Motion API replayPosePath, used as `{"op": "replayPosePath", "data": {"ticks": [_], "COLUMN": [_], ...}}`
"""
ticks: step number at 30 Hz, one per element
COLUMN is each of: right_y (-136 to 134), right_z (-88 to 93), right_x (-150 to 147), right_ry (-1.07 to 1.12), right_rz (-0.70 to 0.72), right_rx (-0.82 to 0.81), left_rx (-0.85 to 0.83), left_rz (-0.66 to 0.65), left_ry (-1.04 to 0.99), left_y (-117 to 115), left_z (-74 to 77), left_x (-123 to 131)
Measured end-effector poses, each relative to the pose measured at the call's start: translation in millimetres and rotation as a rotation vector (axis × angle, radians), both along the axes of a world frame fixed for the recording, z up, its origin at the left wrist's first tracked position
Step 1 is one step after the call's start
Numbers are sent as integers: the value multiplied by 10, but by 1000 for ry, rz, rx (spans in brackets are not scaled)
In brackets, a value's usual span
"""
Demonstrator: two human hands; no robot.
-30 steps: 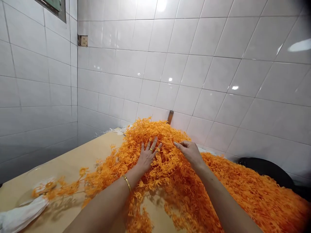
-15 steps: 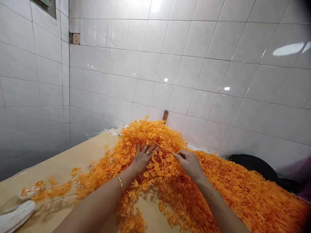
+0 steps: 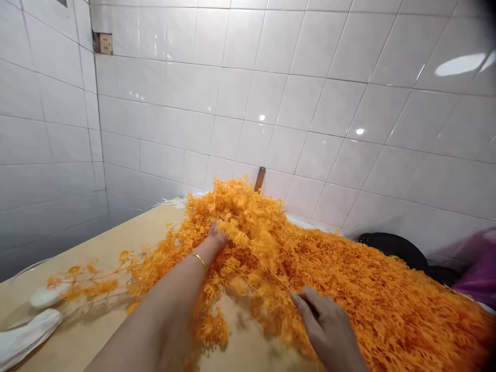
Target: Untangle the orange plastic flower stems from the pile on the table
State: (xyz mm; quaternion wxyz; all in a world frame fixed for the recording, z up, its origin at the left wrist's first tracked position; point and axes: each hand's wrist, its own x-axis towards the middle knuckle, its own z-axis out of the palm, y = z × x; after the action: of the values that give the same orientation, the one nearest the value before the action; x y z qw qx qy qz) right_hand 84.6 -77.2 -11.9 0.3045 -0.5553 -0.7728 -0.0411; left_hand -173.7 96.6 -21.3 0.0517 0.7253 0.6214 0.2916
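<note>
A large heap of orange plastic flower sprigs (image 3: pixel 349 279) covers the right half of a tan table (image 3: pixel 127 232). My left hand (image 3: pixel 215 236) is pushed into the top of the heap; its fingers are buried among the sprigs, and a gold bangle shows on the wrist. My right hand (image 3: pixel 329 330) is near the front edge, fingers pinched on a thin orange sprig (image 3: pixel 271 268) that runs back up into the heap.
White tiled walls close in at the left and back. Loose orange sprigs (image 3: pixel 85 279) and white cloth pieces (image 3: pixel 27 330) lie at the table's left. A dark round object (image 3: pixel 391 248) and something pink (image 3: pixel 478 274) sit at the right.
My right hand has pulled back toward me, drawing a sprig out of the heap. My left hand has sunk into the pile, its fingers now hidden. The view has shifted slightly.
</note>
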Motion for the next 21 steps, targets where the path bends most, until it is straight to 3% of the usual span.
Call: {"op": "replayPosePath", "data": {"ticks": [6,10,13,16,19,21], "right_y": [-425,-566,-597,-653,-736,-783], "right_z": [-207,-213,-268,-396,-508,-530], "right_x": [598,571,441,389,409,426], "right_ry": [102,187,160,92,56,53], "right_rz": [-66,-154,-173,-161,-191,-227], "right_rx": [-56,-73,-82,-89,-48,-7], "left_rx": [49,17,-37,-114,-142,-117], "left_rz": [-2,-11,-8,71,139,99], "left_ry": [214,297,326,345,380,397], "left_y": [33,-127,-213,-333,-639,-954], "left_z": [128,232,448,757,1063,1186], "left_x": [-94,-48,15,109,250,367]}}
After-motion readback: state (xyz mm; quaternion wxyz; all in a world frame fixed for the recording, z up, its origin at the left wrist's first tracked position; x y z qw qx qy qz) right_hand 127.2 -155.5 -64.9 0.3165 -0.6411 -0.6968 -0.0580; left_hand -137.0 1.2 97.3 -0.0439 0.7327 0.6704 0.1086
